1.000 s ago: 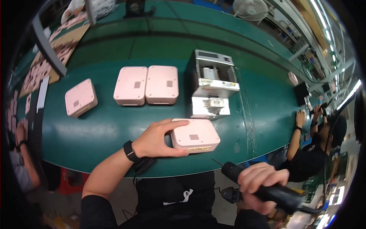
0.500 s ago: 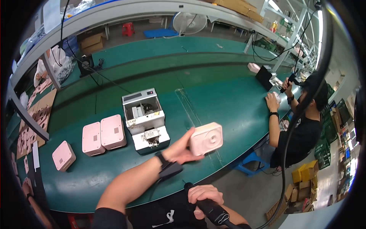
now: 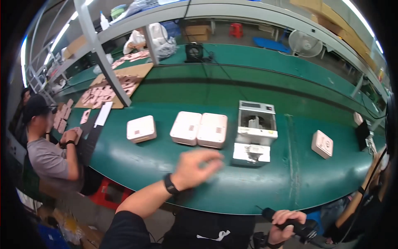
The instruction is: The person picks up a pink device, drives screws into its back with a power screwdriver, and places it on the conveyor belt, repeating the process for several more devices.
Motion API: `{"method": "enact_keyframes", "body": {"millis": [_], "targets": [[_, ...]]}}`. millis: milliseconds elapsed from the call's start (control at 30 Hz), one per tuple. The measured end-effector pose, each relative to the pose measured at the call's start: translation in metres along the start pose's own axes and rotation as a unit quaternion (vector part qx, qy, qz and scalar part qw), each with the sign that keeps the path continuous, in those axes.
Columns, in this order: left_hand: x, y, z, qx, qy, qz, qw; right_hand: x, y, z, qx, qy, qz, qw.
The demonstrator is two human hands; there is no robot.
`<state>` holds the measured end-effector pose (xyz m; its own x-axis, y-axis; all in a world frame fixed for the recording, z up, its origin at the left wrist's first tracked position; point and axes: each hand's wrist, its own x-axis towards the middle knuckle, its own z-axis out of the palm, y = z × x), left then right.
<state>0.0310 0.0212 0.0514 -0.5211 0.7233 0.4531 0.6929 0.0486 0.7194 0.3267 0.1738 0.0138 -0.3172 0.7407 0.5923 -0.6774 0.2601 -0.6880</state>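
Note:
My left hand (image 3: 195, 169) is over the bench in front of two pink square boxes, empty, its thumb and fingers apart and a little blurred. The left box (image 3: 185, 128) and right box (image 3: 212, 129) of that pair stand side by side. In my right hand (image 3: 287, 219), at the bench's front edge, is a black electric screwdriver (image 3: 268, 214), its thin bit pointing up and left. A white screw feeder (image 3: 253, 153) with an open top stands right of the pair. One more pink box (image 3: 141, 128) sits to the left, and another pink box (image 3: 322, 144) rests at the right.
At left, a co-worker (image 3: 49, 145) handles a pink part near a cardboard sheet (image 3: 143, 71) covered with pink pieces. Another co-worker's arm (image 3: 364, 189) shows at the right edge. A grey metal post (image 3: 103, 62) and a hanging cable (image 3: 187, 12) cross the far side.
The pink box from my left hand now stands on the bench at the right. That hand has come back left, empty. The view has turned left; my right hand still grips the screwdriver.

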Motion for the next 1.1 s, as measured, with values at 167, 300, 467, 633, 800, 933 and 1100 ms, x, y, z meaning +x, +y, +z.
{"method": "enact_keyframes", "body": {"millis": [167, 300, 467, 633, 800, 933, 1100], "targets": [[-0.026, -0.092, -0.126, 0.428, 0.186, -0.075, 0.881, 0.03, 0.01, 0.01, -0.009, 0.001, 0.139, 0.99], [-0.039, -0.12, -0.19, 0.538, 0.047, -0.109, 0.835, 0.052, 0.017, 0.027, -0.03, -0.01, 0.214, 0.976], [-0.061, -0.146, -0.216, 0.415, -0.062, -0.118, 0.9, 0.048, 0.011, 0.019, -0.051, -0.038, 0.207, 0.976], [-0.078, -0.064, -0.149, 0.369, -0.155, -0.024, 0.916, 0.05, 0.011, 0.026, 0.006, -0.03, 0.196, 0.98], [-0.06, -0.009, -0.042, 0.283, -0.215, 0.074, 0.932, 0.065, 0.023, 0.046, 0.02, -0.162, 0.212, 0.963], [-0.041, 0.016, 0.017, 0.211, -0.219, 0.084, 0.949, 0.085, 0.011, 0.056, -0.122, -0.134, 0.222, 0.958], [-0.019, -0.012, 0.0, 0.097, -0.263, 0.174, 0.944, 0.139, 0.003, 0.093, 0.002, -0.093, 0.127, 0.988]]}}
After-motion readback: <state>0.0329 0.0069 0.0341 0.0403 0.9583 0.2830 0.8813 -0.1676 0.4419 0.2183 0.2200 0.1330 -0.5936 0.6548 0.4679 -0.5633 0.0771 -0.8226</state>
